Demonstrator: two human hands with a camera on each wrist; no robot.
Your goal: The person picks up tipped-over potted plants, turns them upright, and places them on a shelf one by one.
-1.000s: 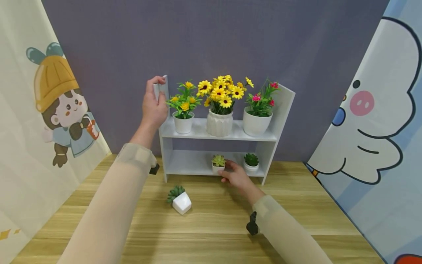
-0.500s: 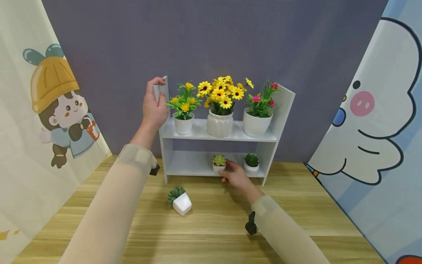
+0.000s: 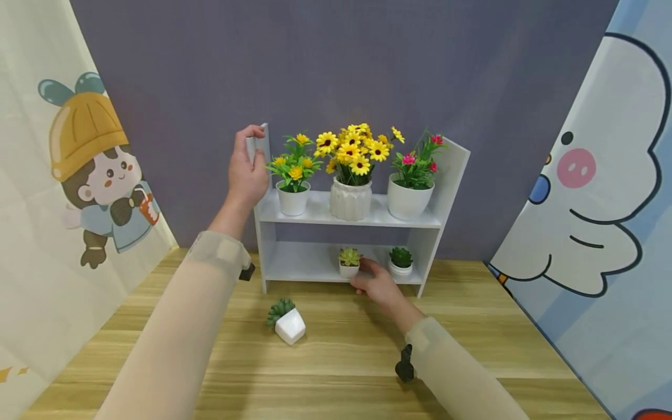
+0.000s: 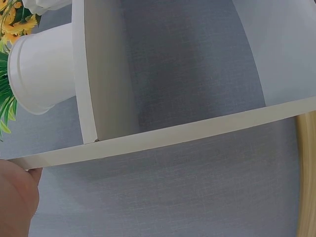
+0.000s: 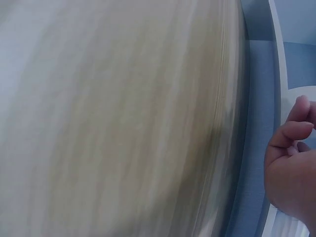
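A small light-green succulent in a white pot stands upright near the front edge of the lower shelf. At its right side is my right hand, fingers loosely bent, thumb low by the shelf edge. In the right wrist view, the fingertips of that hand overlap part of a white pot, with no finger wrapped round it. My left hand grips the upper left side panel of the white shelf. Its edge and part of the hand show in the left wrist view.
A dark-green succulent stands right of my right hand. Above are potted yellow flowers, a ridged sunflower pot and a pink-flowered pot. Another succulent in an angular white pot lies tipped on the wooden table.
My right thumb has slipped slightly down from the light-green succulent's pot toward the shelf edge. The pot stays practically in place, and my left hand keeps its hold on the panel.
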